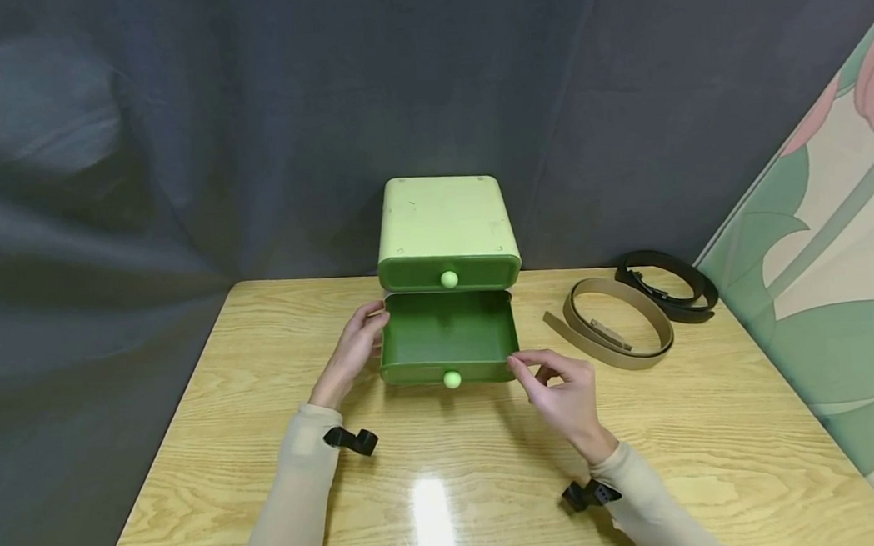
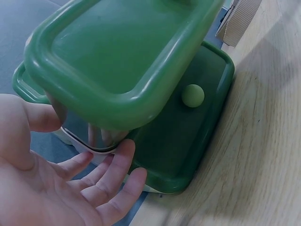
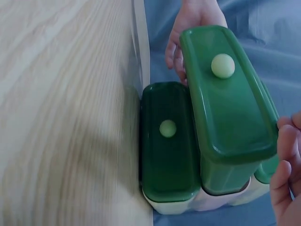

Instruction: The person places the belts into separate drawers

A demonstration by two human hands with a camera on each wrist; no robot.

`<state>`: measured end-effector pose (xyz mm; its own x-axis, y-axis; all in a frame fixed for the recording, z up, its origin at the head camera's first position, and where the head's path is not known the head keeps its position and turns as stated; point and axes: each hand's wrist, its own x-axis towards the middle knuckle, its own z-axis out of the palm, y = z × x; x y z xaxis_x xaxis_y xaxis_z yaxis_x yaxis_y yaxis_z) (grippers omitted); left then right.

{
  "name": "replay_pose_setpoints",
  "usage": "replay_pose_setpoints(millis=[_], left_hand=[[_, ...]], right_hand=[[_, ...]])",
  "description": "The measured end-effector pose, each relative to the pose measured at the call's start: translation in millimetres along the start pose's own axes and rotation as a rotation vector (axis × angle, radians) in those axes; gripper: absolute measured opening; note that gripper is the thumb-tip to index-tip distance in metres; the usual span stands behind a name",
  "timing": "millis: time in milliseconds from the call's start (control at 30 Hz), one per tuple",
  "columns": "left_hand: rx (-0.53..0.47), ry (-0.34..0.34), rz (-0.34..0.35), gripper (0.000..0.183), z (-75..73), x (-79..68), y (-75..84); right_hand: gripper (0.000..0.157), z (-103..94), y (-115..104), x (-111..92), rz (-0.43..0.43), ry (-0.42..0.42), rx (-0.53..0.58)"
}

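On the table stands a small cabinet point(image 1: 444, 214) with a pale green top and green drawers. Its middle drawer point(image 1: 448, 335) is pulled out, and no contents show inside. The upper drawer point(image 1: 414, 274) is closed; a closed lower drawer point(image 3: 164, 160) shows in the right wrist view. My left hand point(image 1: 357, 345) lies along the left side, with loose fingers near the cabinet wall and the thumb by the drawer's side. With thumb and index finger, my right hand point(image 1: 564, 390) pinches the front right corner of the pulled-out drawer.
Right of the cabinet lie a coiled tan belt point(image 1: 653, 358) and a coiled black belt point(image 1: 679, 308). Dark cloth point(image 1: 323, 130) hangs behind the wooden table point(image 1: 447, 439). A flower-patterned panel point(image 1: 843, 281) borders the right side.
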<state>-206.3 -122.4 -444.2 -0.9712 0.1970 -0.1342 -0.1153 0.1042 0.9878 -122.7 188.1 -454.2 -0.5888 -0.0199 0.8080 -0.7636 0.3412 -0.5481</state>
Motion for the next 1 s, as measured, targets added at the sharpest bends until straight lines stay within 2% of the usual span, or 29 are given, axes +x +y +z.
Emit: replay_pose_setpoints(millis=[467, 700, 867, 1000], left_hand=[[0.0, 0.005, -0.003, 0.062, 0.5, -1.0, 1.6], [0.012, 0.0, -0.002, 0.062, 0.8, -1.6, 0.7], [0.005, -0.008, 0.003, 0.063, 0.2, -1.0, -0.4], [-0.001, -0.013, 0.002, 0.063, -0.3, -0.4, -1.3]], right_hand=[[0.025, -12.8, 6, 1, 0.025, 0.039, -0.023], [0.025, -21.4, 13, 2, 0.051, 0.033, -0.059], [0.013, -28.7, 21, 2, 0.143, 0.022, -0.096], [0.009, -36.0, 26, 2, 0.259, -0.002, -0.147]])
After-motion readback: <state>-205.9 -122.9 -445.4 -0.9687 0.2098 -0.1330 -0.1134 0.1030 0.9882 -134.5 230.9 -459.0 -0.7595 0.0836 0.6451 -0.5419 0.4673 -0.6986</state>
